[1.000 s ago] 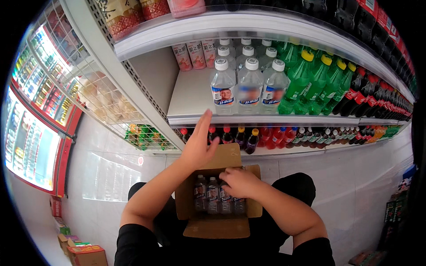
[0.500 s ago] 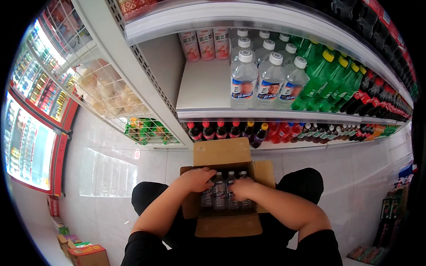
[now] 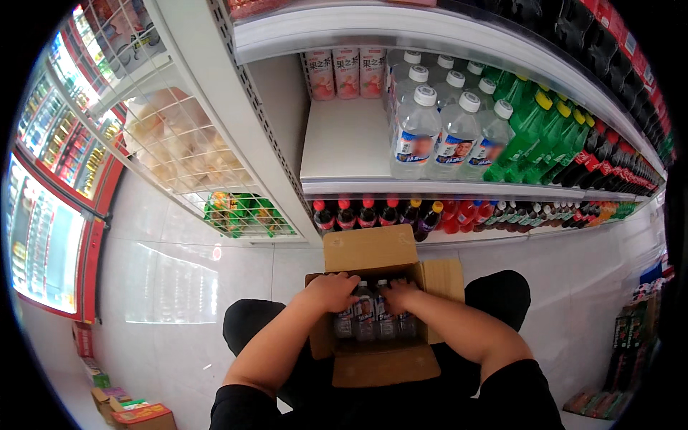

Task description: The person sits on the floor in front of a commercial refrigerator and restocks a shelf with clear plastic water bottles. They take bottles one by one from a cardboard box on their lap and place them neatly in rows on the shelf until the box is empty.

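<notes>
An opened cardboard box [image 3: 385,364] stands between my knees, its flaps folded outward. Inside it stands a row of clear plastic bottles [image 3: 365,319] with white caps and blue-and-white labels. My left hand [image 3: 333,292] reaches over the box's left side, its fingers curled round the top of the leftmost bottle and hiding its cap. At the right end of the row, my right hand [image 3: 401,295] is closed over the neck of the rightmost bottle, whose cap is also hidden. The caps of the two middle bottles show between my hands.
Ahead, a shelf [image 3: 344,154] holds similar clear bottles [image 3: 414,136], pink-and-white cartons [image 3: 347,75] and green bottles [image 3: 527,136]. Dark soda bottles [image 3: 368,213] line the shelf below. A wire rack [image 3: 186,143] and red-framed coolers [image 3: 50,236] stand left; small boxes [image 3: 147,416] lie at lower left.
My right hand has shifted from the third bottle's side to the top of the rightmost one. My left hand stays at the left bottle. The whole view has swung slightly.
</notes>
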Tool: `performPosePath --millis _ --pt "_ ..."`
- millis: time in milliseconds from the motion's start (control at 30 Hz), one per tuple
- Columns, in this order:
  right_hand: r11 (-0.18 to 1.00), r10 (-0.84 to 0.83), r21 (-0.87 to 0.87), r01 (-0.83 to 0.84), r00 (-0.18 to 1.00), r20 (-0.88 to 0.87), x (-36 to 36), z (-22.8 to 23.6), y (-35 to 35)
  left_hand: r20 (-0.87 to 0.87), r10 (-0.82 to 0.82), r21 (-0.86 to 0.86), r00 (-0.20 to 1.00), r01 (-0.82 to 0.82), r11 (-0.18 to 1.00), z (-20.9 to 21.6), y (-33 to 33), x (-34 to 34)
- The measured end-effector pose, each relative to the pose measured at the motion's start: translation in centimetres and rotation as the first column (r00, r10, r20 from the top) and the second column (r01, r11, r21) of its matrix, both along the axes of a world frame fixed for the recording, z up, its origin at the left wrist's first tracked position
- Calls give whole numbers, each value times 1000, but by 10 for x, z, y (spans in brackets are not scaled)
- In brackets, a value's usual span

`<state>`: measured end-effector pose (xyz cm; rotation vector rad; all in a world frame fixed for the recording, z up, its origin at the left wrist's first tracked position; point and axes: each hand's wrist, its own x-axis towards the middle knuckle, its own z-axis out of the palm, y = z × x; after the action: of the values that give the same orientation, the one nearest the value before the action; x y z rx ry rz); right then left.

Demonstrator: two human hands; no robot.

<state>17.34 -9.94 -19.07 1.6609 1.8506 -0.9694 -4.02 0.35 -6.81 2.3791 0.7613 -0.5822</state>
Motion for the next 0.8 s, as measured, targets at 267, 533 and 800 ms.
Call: performPosePath --millis 267,533,800 --pt "992 -119 44 117 992 35 -12 -45 10 10 -30 -8 999 30 1000 1 0 -1" --pt "980 -189 38 196 972 -140 -6 -34 32 -48 -26 -21 999 25 999 6 2 1" --pt "993 -116 23 115 992 46 -9 -53 36 -66 -37 -13 997 37 999 2 3 5"
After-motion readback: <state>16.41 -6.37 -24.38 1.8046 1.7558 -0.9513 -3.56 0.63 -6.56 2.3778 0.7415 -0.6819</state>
